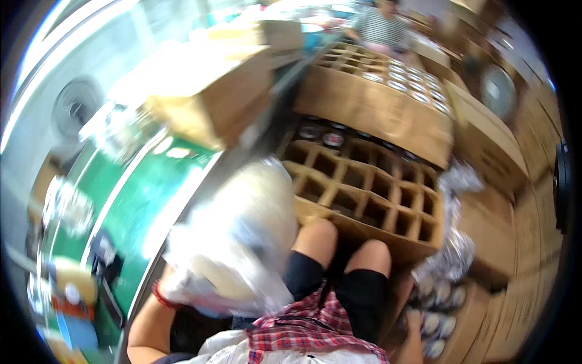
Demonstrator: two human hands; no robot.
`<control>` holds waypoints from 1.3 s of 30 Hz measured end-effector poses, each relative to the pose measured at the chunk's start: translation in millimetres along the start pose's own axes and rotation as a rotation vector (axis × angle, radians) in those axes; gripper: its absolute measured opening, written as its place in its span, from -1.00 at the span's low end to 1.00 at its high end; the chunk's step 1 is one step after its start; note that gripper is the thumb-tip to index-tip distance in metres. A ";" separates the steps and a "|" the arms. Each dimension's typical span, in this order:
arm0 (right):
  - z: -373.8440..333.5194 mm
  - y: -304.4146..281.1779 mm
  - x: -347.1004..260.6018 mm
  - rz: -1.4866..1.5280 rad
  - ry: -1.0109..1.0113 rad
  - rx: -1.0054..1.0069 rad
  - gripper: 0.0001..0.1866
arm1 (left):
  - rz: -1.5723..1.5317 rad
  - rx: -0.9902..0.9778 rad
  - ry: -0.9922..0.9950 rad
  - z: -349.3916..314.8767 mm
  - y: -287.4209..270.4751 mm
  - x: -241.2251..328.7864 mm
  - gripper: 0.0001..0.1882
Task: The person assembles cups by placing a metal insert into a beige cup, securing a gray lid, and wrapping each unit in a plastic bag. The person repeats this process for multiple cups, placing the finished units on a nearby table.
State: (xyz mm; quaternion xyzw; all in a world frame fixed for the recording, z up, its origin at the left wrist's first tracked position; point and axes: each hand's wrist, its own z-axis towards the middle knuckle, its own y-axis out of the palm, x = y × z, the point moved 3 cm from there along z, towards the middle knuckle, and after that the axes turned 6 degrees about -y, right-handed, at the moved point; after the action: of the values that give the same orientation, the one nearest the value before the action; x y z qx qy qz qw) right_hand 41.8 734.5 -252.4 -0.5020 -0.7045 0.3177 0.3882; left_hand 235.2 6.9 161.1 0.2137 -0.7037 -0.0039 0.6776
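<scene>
A bulky clear plastic bag with pale contents hangs at my left side, blurred by motion. My left hand, a red band at its wrist, grips the bag; most of its fingers are hidden behind the plastic. Low on the right, my right hand reaches down beside several round, pale-topped jars or cans in an open carton. Its fingers are too small and smeared to read. In front of my knees stands a cardboard box with divider cells; its near cells hold nothing, and dark round tops show along its far side.
Beyond the divided box, another carton holds several pale-topped cans. A green work surface with a metal edge runs along the left, bearing a large carton. Stacked cartons line the right. A person in stripes is at the far end.
</scene>
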 end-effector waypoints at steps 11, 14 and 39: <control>-39.2 -97.9 15.5 1.004 0.106 0.150 -0.65 | 0.481 1.406 0.179 -53.6 -378.1 178.1 -0.34; -79.3 -173.6 56.8 0.875 0.068 0.342 -0.55 | 0.320 1.489 0.162 -28.1 -438.3 183.7 -0.10; -240.6 -366.4 -259.4 0.875 -0.956 0.884 -0.91 | 0.432 -0.706 -0.002 181.9 127.0 -134.3 -0.52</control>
State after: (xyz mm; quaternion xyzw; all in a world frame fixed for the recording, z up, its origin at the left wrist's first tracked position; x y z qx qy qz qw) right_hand 131.8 393.2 114.8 -0.3414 -0.3416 0.8744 0.0461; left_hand 22.6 111.7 55.8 -0.1844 -0.6886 -0.1028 0.6938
